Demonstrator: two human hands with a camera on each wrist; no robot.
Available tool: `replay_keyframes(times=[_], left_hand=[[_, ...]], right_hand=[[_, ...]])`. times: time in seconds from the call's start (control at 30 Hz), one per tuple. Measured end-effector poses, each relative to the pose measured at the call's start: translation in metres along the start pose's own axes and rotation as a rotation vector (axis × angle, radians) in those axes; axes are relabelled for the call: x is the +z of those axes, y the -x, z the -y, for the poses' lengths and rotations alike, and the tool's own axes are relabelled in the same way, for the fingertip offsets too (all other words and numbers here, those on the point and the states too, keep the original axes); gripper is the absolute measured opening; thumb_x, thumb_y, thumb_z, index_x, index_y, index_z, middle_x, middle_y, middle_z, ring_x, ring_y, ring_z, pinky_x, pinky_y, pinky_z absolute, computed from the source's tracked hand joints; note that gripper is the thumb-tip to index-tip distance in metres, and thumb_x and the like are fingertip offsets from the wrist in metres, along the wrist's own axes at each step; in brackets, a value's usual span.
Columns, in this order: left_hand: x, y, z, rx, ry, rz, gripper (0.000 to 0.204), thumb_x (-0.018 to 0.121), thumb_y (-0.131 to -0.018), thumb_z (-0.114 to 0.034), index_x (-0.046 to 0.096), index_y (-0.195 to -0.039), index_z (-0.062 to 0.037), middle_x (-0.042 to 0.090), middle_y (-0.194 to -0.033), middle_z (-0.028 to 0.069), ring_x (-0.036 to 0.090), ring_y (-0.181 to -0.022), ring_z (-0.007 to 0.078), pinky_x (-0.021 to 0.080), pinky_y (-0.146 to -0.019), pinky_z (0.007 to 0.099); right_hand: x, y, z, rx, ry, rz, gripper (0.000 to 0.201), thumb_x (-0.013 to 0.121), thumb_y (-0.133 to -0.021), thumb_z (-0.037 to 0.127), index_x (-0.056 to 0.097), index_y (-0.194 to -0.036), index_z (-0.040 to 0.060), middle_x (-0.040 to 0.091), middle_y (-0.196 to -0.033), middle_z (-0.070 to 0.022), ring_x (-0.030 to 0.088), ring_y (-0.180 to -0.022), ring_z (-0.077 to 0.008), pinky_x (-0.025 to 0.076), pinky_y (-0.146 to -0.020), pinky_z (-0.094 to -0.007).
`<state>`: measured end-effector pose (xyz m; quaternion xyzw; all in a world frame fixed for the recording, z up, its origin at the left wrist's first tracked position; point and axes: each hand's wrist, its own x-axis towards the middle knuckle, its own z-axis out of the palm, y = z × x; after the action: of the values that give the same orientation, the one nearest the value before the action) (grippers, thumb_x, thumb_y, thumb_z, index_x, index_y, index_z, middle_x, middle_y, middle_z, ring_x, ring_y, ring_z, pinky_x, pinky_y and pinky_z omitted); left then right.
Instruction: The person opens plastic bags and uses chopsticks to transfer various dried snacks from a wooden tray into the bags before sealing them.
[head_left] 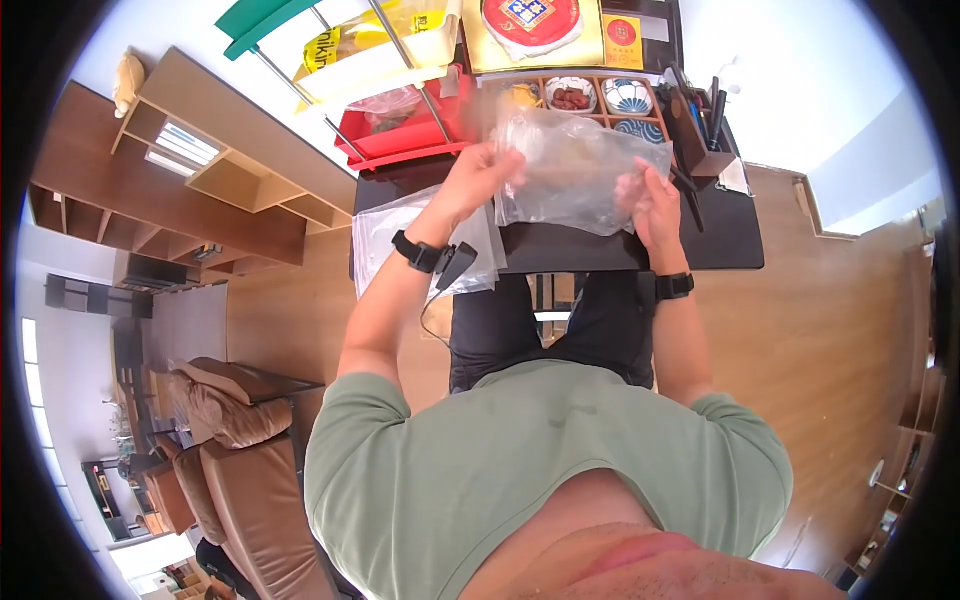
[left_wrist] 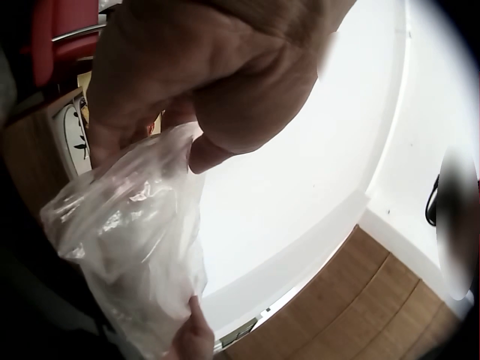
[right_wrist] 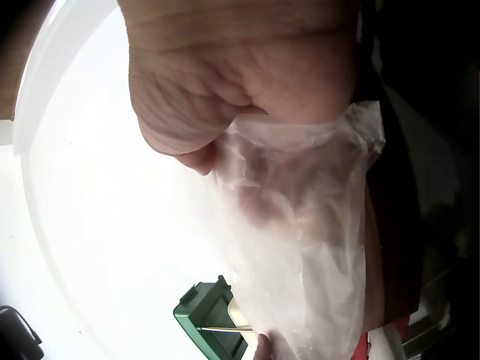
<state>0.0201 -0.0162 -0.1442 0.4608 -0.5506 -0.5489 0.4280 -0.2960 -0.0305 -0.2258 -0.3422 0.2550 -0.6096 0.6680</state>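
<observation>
A clear plastic bag [head_left: 575, 180] is stretched between both hands above the front of the dark table. My left hand [head_left: 485, 178] pinches its left side, and my right hand [head_left: 655, 205] grips the right side. In the left wrist view the bag [left_wrist: 142, 240] hangs crinkled from the left hand [left_wrist: 202, 82], with the other hand's fingertips at its lower edge. The right wrist view shows the bag [right_wrist: 300, 255] held by the right hand [right_wrist: 247, 82], some fingers seen through the film. More clear bags [head_left: 375, 235] lie flat at the table's left front.
Behind the bag is a wooden divided tray [head_left: 597, 88] with small bowls. A tiered rack with a red tray [head_left: 400, 135] stands at the left, a pen holder [head_left: 703, 150] at the right. A gold box [head_left: 590, 45] with a red round item is at the back.
</observation>
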Motion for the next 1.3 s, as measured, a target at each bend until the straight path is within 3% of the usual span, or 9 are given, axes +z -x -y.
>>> replay_keyframes(times=[0.1,0.27,0.57,0.7,0.8,0.87,1.07,1.17,1.3], left_hand=[[0.001,0.007,0.005,0.103,-0.287,-0.022,0.023,0.059,-0.104,-0.021,0.065,-0.091,-0.0037,0.062,-0.072,-0.0019,0.057,-0.064,0.0047,0.047,-0.058,0.0237],[-0.005,0.005,0.014,0.348,-0.645,-0.299,0.03,0.06,-0.102,-0.026,0.066,-0.094,0.0022,0.063,-0.071,0.0191,0.062,-0.063,0.0314,0.049,-0.063,0.0392],[-0.003,0.007,0.02,0.228,-0.663,-0.383,0.04,0.057,-0.103,-0.031,0.06,-0.086,0.0046,0.057,-0.072,0.0291,0.056,-0.071,0.049,0.047,-0.066,0.0473],[-0.01,0.009,0.023,0.27,-0.734,-0.373,0.042,0.056,-0.104,-0.032,0.058,-0.081,0.0036,0.057,-0.065,0.0219,0.058,-0.062,0.0386,0.046,-0.061,0.0438],[-0.016,0.012,0.027,0.168,-0.461,-0.358,0.04,0.055,-0.105,-0.03,0.057,-0.081,0.0022,0.055,-0.061,0.0102,0.056,-0.057,0.021,0.043,-0.057,0.0378],[-0.016,0.019,0.033,-0.001,0.147,-0.31,0.037,0.055,-0.105,-0.028,0.055,-0.083,0.0009,0.054,-0.062,0.0014,0.053,-0.06,0.0087,0.041,-0.054,0.0333],[0.003,0.046,0.023,0.297,-0.694,-0.603,0.03,0.051,-0.107,-0.023,0.055,-0.088,0.0003,0.057,-0.063,0.0148,0.057,-0.056,0.0294,0.045,-0.056,0.0413],[0.006,0.055,0.011,0.289,-0.747,-0.575,0.028,0.049,-0.107,-0.021,0.055,-0.09,0.0003,0.058,-0.068,0.0213,0.057,-0.06,0.0388,0.047,-0.059,0.0437],[-0.015,0.074,0.017,0.388,-0.66,-0.601,0.027,0.05,-0.107,-0.021,0.057,-0.091,0.0003,0.058,-0.067,0.015,0.057,-0.059,0.0298,0.046,-0.059,0.0404]], right_hand=[[-0.003,0.0,0.002,-0.026,-0.034,0.051,0.037,0.057,-0.105,0.029,0.064,-0.127,-0.0003,0.073,-0.094,-0.012,0.071,-0.078,-0.021,0.058,-0.07,-0.035],[-0.012,-0.01,0.001,-0.034,0.023,0.037,0.033,0.057,-0.105,0.025,0.067,-0.12,-0.0027,0.072,-0.089,-0.0091,0.069,-0.074,-0.018,0.058,-0.068,-0.0325],[-0.007,-0.006,0.0,-0.197,0.152,-0.007,0.032,0.054,-0.106,0.021,0.065,-0.12,-0.0057,0.069,-0.081,-0.0085,0.065,-0.066,-0.0163,0.053,-0.061,-0.0283],[-0.009,-0.006,-0.002,-0.195,0.165,0.002,0.033,0.053,-0.107,0.021,0.065,-0.121,-0.0058,0.069,-0.08,-0.0098,0.064,-0.063,-0.0165,0.053,-0.062,-0.0279],[-0.008,-0.006,-0.001,-0.205,0.163,0.019,0.033,0.054,-0.106,0.022,0.064,-0.122,-0.0055,0.069,-0.08,-0.0097,0.065,-0.065,-0.0163,0.053,-0.062,-0.0279],[-0.01,-0.008,-0.003,-0.203,0.157,0.028,0.032,0.055,-0.106,0.022,0.065,-0.121,-0.0052,0.069,-0.08,-0.0094,0.065,-0.066,-0.0162,0.053,-0.062,-0.0279],[-0.011,-0.007,-0.007,-0.114,0.072,0.158,0.029,0.059,-0.104,0.017,0.069,-0.117,-0.006,0.072,-0.084,-0.0108,0.067,-0.07,-0.0159,0.054,-0.065,-0.0279],[-0.016,-0.007,-0.005,-0.011,0.048,0.285,0.028,0.06,-0.103,0.016,0.068,-0.119,-0.0062,0.072,-0.086,-0.0111,0.068,-0.072,-0.0164,0.055,-0.066,-0.0283],[-0.008,-0.004,-0.002,0.086,0.094,0.482,0.034,0.063,-0.1,0.017,0.065,-0.125,-0.0066,0.073,-0.091,-0.0119,0.069,-0.075,-0.0165,0.056,-0.068,-0.0283]])
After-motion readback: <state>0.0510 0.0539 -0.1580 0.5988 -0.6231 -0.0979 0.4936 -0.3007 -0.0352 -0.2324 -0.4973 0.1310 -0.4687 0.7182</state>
